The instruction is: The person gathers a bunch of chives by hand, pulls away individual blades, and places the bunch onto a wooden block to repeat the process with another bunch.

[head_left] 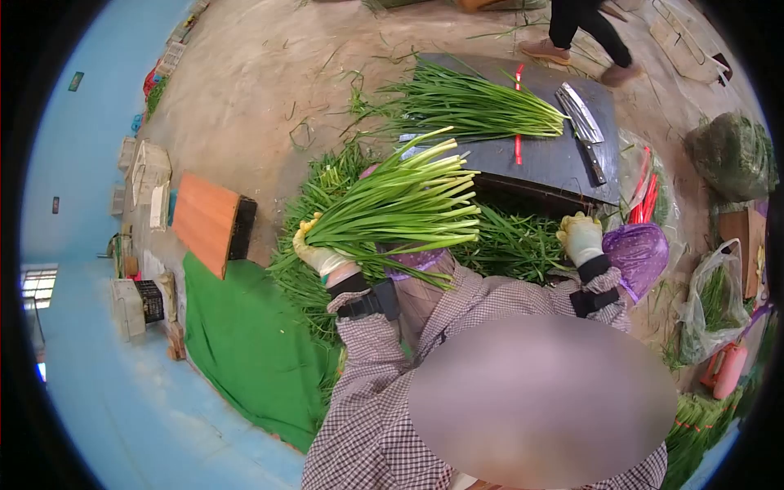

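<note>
My left hand, in a pale yellowish glove, is closed around a loose bunch of garlic chives, with the pale cut ends pointing right. My right hand, gloved as well, is curled closed beside the purple knee cover; whatever may be inside its fingers is hidden. On the dark low table in front lies another bunch of garlic chives. A red tie strip runs under and past that bunch. To its right rests a cleaver with a black handle.
Loose green leaves are heaped around my legs. Red strips lie in a clear bag at right. A green cloth and an orange-brown board are at left. Another person's legs show beyond the table.
</note>
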A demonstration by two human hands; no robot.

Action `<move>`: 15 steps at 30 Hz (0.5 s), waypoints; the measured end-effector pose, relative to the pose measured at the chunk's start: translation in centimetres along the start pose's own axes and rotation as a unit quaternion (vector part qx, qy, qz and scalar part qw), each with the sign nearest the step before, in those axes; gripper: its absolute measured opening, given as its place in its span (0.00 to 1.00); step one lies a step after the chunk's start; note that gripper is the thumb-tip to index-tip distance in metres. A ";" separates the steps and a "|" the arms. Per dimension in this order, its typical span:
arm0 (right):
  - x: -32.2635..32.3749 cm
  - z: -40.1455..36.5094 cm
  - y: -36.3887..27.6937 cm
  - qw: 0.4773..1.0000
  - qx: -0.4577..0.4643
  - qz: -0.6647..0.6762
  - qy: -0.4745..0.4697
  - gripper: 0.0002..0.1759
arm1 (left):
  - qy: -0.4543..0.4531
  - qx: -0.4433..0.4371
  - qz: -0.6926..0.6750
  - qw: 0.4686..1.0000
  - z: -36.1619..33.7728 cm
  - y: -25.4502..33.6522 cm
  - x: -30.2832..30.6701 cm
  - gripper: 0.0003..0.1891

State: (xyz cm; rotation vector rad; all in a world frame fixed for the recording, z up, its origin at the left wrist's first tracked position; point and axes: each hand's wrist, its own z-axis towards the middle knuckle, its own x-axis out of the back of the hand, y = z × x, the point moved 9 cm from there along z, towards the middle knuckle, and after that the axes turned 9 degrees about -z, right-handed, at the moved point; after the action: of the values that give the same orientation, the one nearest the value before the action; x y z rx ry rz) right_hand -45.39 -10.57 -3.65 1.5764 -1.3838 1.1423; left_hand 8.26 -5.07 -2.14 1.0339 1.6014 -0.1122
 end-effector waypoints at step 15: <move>5.1 0.9 -15.3 0.619 0.108 0.778 -0.009 0.13 | 0.000 -0.004 0.003 1.000 -0.7 -0.3 -1.0 0.07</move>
State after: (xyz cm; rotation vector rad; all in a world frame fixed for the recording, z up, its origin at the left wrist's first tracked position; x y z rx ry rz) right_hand -30.00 -10.85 1.28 0.0152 -2.7479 2.2047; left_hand 7.45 -5.41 -1.24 1.0320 1.5972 -0.1016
